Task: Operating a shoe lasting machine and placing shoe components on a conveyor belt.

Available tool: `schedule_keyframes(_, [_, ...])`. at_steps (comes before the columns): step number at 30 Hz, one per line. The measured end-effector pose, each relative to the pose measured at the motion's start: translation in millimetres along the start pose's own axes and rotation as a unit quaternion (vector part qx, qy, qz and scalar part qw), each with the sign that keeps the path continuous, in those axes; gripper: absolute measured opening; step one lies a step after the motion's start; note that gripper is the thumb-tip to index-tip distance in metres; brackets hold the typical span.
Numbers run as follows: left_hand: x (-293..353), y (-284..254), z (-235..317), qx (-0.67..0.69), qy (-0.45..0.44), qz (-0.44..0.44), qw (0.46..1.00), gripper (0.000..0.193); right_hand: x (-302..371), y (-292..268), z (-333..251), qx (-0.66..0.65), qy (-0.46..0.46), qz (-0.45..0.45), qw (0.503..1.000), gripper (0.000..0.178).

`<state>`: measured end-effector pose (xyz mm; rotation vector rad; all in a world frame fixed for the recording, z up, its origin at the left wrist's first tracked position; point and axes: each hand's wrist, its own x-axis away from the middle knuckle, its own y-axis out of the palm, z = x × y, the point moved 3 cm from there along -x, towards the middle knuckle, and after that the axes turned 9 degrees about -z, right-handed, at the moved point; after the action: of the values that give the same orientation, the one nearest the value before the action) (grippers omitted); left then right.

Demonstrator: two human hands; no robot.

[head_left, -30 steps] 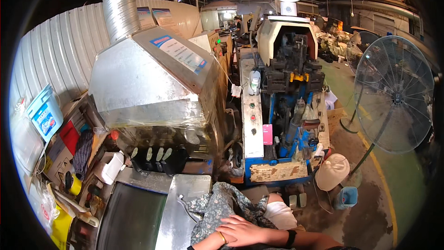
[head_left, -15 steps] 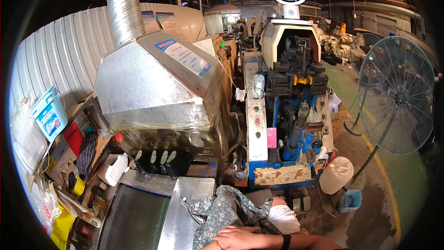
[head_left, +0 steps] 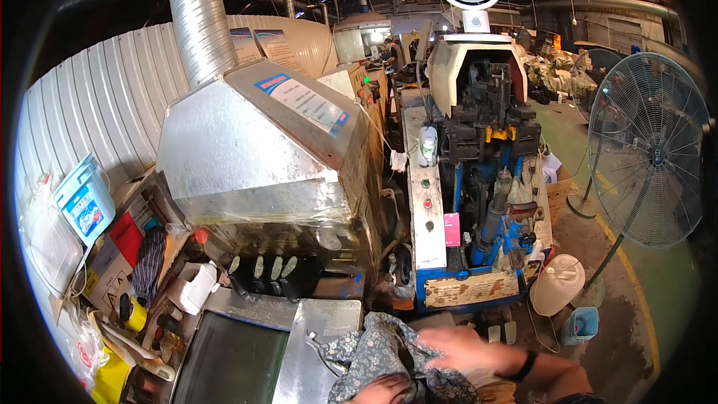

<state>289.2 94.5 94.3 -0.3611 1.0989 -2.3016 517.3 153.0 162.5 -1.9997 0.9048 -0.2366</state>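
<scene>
A grey-blue cloth with a small floral pattern (head_left: 374,348) lies bunched over my lap at the bottom middle. My left hand (head_left: 383,389) rests on its near part, fingers lying flat and partly cut off by the lower edge. Farther right, my right hand (head_left: 467,348), with a black band at the wrist, is over the cloth's right side. Motion blurs it, but its fingers look stretched out and apart, with nothing visible in them. Whether it touches the cloth is unclear. Left of the cloth is a bare metal plate (head_left: 314,337) beside a dark conveyor belt (head_left: 232,359).
A metal hood (head_left: 247,157) rises ahead, with several black shoe-shaped pieces (head_left: 299,280) at its opening. A blue-framed machine (head_left: 471,284) stands ahead right. Beyond it are a beige jug (head_left: 559,283), a blue bucket (head_left: 581,325) and a large standing fan (head_left: 651,150). Clutter lines the left.
My hands, folded together over the cloth before, have come apart. The right one has lifted and moved right; the left stays low on the cloth. The view has shifted slightly.
</scene>
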Motion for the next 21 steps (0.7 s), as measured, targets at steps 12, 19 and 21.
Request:
schedule_keyframes(12, [6,11,-10,-0.055,0.002,0.140,0.989,0.018,124,-81,235,0.061,0.604,0.180,0.774,0.069])
schedule_keyframes(19, [7,13,-12,-0.044,0.016,0.140,0.989,0.019,144,-68,289,-0.218,0.579,0.264,0.740,0.038])
schedule_keyframes(21, [7,15,-15,-0.045,0.016,0.138,0.989,0.019,148,-57,298,-0.400,0.524,0.301,0.689,0.033])
